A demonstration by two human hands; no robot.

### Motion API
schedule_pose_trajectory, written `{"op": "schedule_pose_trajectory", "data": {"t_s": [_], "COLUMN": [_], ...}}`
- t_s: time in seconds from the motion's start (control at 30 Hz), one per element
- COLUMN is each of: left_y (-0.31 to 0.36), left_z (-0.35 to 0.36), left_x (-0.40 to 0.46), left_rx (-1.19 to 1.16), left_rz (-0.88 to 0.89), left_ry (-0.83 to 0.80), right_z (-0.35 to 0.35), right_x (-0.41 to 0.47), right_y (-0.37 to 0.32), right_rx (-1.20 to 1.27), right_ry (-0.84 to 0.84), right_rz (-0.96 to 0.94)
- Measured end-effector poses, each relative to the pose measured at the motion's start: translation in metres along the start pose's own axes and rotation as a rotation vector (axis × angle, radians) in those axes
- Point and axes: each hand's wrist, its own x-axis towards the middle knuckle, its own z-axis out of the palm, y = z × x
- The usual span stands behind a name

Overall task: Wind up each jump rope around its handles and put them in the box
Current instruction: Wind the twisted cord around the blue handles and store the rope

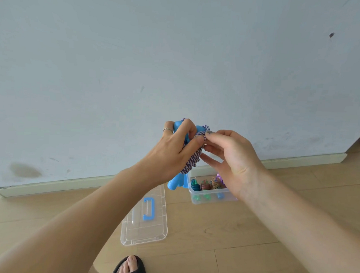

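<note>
Item held: one jump rope (191,158), purple-and-white braided cord wound in close turns round a pair of blue handles (176,183), raised in front of a pale wall (180,52) and above the floor (243,228). Left hand (172,148): fingers curled round the wound bundle and the upper handle ends, thumb pressed on the coils near the top; a thin ring shows on one finger. Right hand (228,154): thumb and forefinger pinch a short loop of the cord at the top of the bundle, just beside the left thumb; the remaining fingers are spread loosely below it, one fingertip touching the coils. The lower handle ends stick out under the left hand, hanging over the box edge as seen from here. Box (211,198): clear plastic, open, standing on the wooden floor close to the skirting board (299,161); inside it lie several wound ropes (206,185) in teal, reddish, orange and purple, with green and blue handle ends against the near wall; their exact number cannot be told. Lid (146,225): clear, with a blue carry handle, lying flat on the floor just left of the box and apart from it. Person's feet in black sandals (129,270) at the near edge of view, well apart from the lid.
</note>
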Motion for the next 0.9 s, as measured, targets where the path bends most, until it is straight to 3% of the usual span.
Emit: {"op": "schedule_pose_trajectory", "data": {"t_s": [0.1, 0.4, 0.57, 0.9], "left_y": [0.000, -0.002, -0.002, 0.000], "left_z": [-0.006, 0.001, 0.006, 0.007], "left_x": [0.000, 0.005, 0.008, 0.015], "left_rx": [-0.006, 0.040, 0.082, 0.065], "left_rz": [0.023, 0.018, -0.011, -0.003], "left_ry": [-0.039, 0.045, 0.031, 0.075], "right_z": [0.002, 0.004, 0.004, -0.002], "right_x": [-0.002, 0.006, 0.011, 0.013], "right_y": [0.000, 0.006, 0.014, 0.012], "right_rx": [-0.038, -0.088, -0.226, -0.171], "right_ry": [0.024, 0.182, 0.143, 0.096], "right_rz": [-0.053, -0.085, -0.097, -0.092]}}
